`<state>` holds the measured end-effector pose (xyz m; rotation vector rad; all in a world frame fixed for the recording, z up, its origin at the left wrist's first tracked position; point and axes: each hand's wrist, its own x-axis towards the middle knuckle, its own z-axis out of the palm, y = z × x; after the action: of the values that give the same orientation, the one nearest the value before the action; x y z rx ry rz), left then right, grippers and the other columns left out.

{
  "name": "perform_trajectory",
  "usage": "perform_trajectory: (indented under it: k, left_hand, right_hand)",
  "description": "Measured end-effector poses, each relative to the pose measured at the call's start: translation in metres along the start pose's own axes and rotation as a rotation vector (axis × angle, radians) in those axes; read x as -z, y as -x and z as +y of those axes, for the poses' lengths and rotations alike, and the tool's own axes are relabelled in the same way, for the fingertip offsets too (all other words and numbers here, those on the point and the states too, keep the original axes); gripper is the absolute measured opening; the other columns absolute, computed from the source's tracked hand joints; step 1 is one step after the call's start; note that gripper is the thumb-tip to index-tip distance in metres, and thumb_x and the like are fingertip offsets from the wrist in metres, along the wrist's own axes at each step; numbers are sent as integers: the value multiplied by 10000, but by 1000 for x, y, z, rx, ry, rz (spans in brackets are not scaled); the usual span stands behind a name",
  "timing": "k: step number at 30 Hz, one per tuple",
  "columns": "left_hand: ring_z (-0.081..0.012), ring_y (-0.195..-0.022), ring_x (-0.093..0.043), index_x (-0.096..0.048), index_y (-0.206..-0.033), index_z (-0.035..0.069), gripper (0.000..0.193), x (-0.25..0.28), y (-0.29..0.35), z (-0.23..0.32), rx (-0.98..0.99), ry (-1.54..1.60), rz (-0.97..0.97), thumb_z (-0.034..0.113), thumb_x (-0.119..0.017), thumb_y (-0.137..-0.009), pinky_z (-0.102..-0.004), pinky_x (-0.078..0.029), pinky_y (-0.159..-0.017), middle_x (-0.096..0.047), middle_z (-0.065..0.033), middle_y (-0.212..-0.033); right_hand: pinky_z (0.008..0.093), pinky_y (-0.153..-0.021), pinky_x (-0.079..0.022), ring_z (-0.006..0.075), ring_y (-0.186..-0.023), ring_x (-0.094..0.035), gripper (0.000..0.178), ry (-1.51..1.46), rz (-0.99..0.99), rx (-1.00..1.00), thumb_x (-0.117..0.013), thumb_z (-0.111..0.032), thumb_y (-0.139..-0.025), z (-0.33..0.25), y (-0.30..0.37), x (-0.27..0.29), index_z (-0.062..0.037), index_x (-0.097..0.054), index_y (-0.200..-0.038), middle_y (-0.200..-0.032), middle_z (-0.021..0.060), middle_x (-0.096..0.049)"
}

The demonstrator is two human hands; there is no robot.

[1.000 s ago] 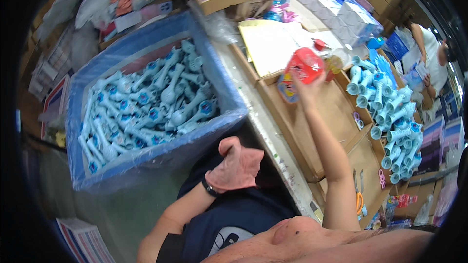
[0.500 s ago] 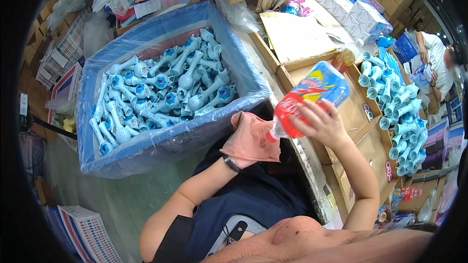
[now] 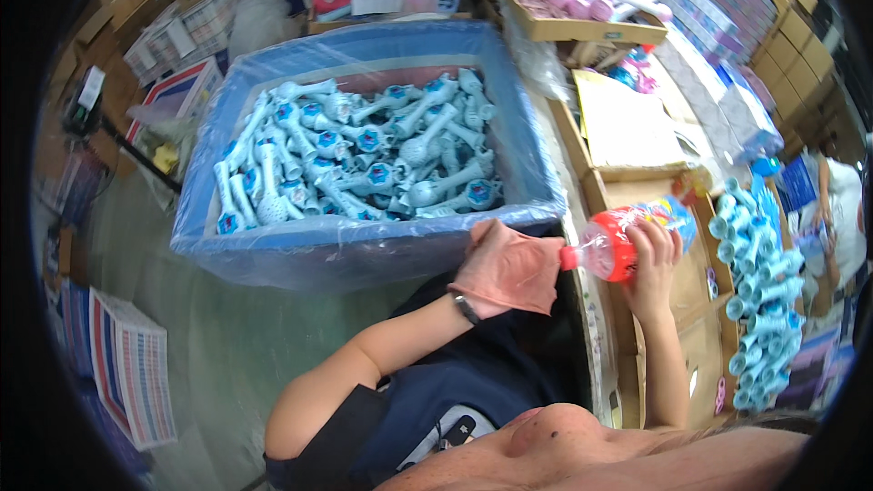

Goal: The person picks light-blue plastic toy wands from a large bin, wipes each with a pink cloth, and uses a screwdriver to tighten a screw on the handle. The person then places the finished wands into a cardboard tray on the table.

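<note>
My left hand (image 3: 486,303) holds a pink cloth (image 3: 514,265) spread over it, and the cloth hides the fingers. My right hand (image 3: 652,264) is wrapped round a clear plastic bottle (image 3: 600,249) with a red cap and a red, yellow and blue label. The bottle lies almost level, its cap end pointing left at the cloth's right edge. Whether cap and cloth touch, I cannot tell. Just beyond my left hand stands a large blue plastic-lined bin (image 3: 364,250), filled with light-blue wand-shaped toy parts (image 3: 373,173).
Cardboard trays (image 3: 637,195) line the bench on my right. More light-blue toy parts (image 3: 759,282) are piled past them. A box of pink and white parts (image 3: 582,27) stands at the back. Another person (image 3: 841,218) is at the far right. A box with a striped side (image 3: 132,364) sits lower left.
The bottle has swung from tilted, cap low, to nearly level, its cap now beside the cloth. My view has shifted, so the bin appears further right. The cloth remains on my left hand.
</note>
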<state>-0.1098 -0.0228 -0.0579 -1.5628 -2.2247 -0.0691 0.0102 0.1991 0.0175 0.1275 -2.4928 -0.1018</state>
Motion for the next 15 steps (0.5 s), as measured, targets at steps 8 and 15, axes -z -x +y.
perform_trajectory:
  k: [8,15]
  left_hand:
    - [-176,-623,-419,-436,-676,95,160,44,13,-29,67,-393,-50,195,-518,-769,-369,-319,-587,-352,-8,-625]
    - [-206,-856,-518,-501,-1004,80,207,80,75,-178,400,-182,68,221,-531,-855,-395,-393,-811,-520,-45,-893]
  right_hand:
    - [392,-992,-456,261,-1216,-477,846,-839,673,-855,-823,-140,-738,74,-29,-91,-10,-306,-1395,-1370,161,-406]
    - [398,-974,-472,280,-1169,-511,876,-718,734,-1026,-821,-182,-757,95,-43,-121,77,-265,-1382,-1347,203,-420]
